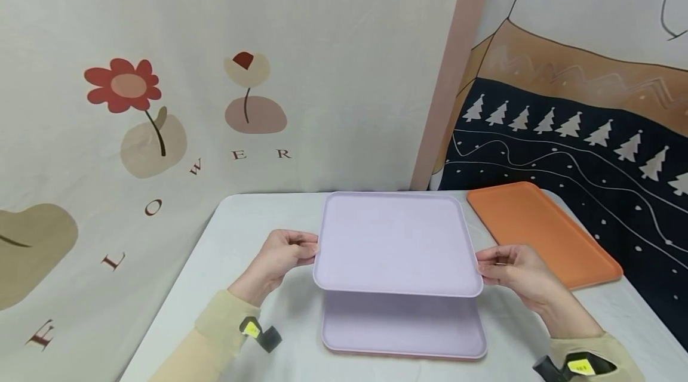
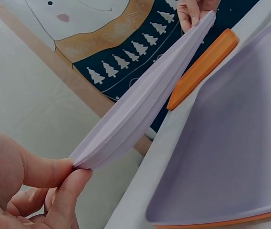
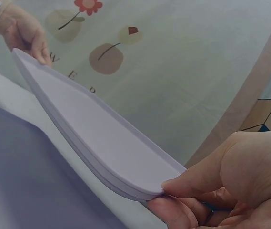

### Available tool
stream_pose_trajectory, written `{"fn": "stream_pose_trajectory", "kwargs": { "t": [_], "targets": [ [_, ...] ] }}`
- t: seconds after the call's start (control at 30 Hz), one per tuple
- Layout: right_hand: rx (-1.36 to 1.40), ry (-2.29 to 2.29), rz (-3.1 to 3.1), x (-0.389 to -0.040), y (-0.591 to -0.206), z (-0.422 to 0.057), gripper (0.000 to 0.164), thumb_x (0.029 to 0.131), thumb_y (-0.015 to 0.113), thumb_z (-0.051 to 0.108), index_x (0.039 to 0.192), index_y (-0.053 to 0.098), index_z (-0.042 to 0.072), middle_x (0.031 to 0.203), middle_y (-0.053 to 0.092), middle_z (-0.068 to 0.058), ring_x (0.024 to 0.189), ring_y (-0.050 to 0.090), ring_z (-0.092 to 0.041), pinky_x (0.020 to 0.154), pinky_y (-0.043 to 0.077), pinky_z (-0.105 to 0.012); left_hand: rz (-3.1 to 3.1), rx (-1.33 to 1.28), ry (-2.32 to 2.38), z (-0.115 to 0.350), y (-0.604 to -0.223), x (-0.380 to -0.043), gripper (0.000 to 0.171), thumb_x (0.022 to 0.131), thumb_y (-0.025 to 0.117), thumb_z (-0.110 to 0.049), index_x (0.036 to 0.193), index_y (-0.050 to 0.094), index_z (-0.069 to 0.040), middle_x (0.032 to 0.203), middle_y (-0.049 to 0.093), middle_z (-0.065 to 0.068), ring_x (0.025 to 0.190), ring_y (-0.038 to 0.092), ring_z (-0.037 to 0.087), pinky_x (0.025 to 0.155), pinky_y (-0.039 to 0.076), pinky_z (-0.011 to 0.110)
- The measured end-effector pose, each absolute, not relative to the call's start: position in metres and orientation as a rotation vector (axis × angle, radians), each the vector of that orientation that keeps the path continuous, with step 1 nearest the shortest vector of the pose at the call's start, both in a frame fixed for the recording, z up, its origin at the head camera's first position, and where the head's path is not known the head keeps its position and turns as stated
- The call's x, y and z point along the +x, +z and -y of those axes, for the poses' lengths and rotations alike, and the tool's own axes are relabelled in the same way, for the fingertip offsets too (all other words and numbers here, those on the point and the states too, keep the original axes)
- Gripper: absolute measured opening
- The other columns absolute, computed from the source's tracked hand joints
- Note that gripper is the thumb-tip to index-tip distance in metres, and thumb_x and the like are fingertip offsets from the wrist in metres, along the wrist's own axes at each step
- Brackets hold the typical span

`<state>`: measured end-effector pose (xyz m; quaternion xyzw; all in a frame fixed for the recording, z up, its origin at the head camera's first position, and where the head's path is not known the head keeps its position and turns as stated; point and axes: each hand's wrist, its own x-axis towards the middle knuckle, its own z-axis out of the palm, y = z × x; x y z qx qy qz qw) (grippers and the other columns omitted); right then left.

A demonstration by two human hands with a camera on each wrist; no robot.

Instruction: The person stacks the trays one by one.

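A flat lavender tray (image 1: 398, 245) is held up level between both hands. My left hand (image 1: 280, 259) pinches its left edge; thumb and forefinger meet on the rim in the left wrist view. Its right edge is pinched by my right hand (image 1: 518, 274), with the thumb (image 3: 197, 174) on top and fingers below. A second lavender tray (image 1: 403, 325) lies on the table beneath, its back part hidden behind the raised one. Under that lower tray an orange rim (image 2: 230, 223) shows in the left wrist view.
On the right side of the white table (image 1: 258, 221) lies an orange tray (image 1: 543, 233), partly behind my right hand. A cloth with a flower print (image 1: 129, 86) hangs behind the table, and a dark cloth with white trees (image 1: 570, 149) hangs at the right.
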<state>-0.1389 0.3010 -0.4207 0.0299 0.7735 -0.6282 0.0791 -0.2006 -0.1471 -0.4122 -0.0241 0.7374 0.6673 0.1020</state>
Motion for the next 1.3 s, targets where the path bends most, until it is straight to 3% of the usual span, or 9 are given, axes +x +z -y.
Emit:
{"fn": "stream_pose_trajectory", "kwargs": {
  "t": [1.3],
  "targets": [
    [0.011,-1.845,-2.199,-0.127,-0.439,-0.315,0.025,0.09,0.075,-0.008,0.111,0.068,-0.019,0.096,0.075,-0.008,0.082,0.072,-0.016,0.074,0.066,-0.033,-2.208,-0.111,1.89,0.142,-0.438,-0.182,0.017,0.088,0.074,0.013,0.105,0.073,0.013,0.095,0.074,0.015,0.083,0.073,0.021,0.079,0.066,0.037]
  ]
}}
